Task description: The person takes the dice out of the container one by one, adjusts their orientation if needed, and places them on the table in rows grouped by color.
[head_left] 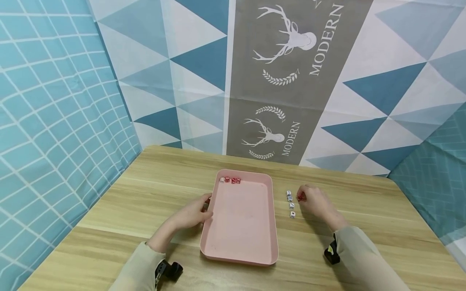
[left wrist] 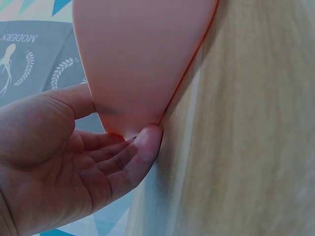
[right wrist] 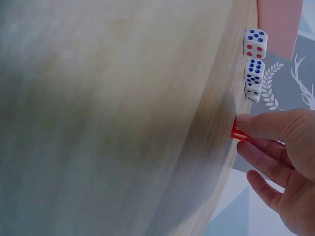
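My left hand (head_left: pixel 191 213) holds the left side of a pink tray (head_left: pixel 240 226), thumb over its rim and fingers against the outer wall; in the left wrist view the tray's side (left wrist: pixel 138 59) lies between thumb and fingers. To the tray's right, my right hand (head_left: pixel 317 203) pinches a red die (right wrist: pixel 239 132) between thumb and fingertips, at the tabletop. Just left of that hand, several white dice (head_left: pixel 291 205) stand in a loose column; blue and red pips show on the nearest white die (right wrist: pixel 256 43) in the right wrist view.
Inside the tray, along its far wall at the left, sit a white die (head_left: pixel 222 180) and three red dice (head_left: pixel 234 181). All stands on a wood-grain table (head_left: pixel 145 190). A patterned cloth backdrop (head_left: pixel 196 93) rises behind it, with blue grid cloth (head_left: pixel 62 105) at the left.
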`<state>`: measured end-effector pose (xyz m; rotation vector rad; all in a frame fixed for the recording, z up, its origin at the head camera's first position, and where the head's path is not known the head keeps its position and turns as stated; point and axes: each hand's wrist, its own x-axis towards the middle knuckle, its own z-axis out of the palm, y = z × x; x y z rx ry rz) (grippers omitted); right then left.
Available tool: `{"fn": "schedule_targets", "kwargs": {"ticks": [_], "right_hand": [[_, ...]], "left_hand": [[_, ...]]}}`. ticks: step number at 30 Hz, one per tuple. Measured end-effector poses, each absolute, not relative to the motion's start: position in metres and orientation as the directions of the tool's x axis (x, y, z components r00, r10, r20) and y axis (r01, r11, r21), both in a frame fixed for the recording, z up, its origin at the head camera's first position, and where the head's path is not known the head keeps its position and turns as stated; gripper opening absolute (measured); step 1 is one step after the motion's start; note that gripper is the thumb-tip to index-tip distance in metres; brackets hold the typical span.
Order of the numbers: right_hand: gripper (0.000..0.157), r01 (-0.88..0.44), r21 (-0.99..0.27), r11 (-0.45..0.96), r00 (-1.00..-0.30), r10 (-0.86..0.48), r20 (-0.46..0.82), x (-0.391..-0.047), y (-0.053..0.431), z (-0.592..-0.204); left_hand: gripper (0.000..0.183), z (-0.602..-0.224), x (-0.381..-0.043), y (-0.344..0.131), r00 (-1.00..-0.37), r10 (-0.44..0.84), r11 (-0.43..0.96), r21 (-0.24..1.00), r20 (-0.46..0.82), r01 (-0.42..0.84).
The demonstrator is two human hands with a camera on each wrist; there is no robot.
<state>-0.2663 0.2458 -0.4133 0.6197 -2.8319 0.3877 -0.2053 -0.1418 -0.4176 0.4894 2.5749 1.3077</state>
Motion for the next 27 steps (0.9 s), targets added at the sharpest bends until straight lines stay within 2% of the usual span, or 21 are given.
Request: {"fn": "schedule_targets", "kwargs": {"ticks": [8,15,27], "right_hand": [[0.011,-0.437,-0.203,0.876,-0.884,-0.378,0.273,-0.266,0.244,-0.412],[0.004,-0.467,-0.120,0.876,-0.852,-0.410,0.327,-0.266,0.225,-0.404],[0.009,-0.518,-0.103,0.849,-0.817,-0.456,0.353,-0.275,0.189,-0.388]], "left_hand": [[0.057,-0.417,-0.206,-0.141,-0.925,0.378,0.572,0.793,-0.028,0.210],[0.056,-0.418,-0.205,-0.141,-0.925,0.379,0.568,0.796,-0.030,0.208],[0.055,-0.418,-0.205,-0.142,-0.913,0.407,0.541,0.810,-0.016,0.227]]}}
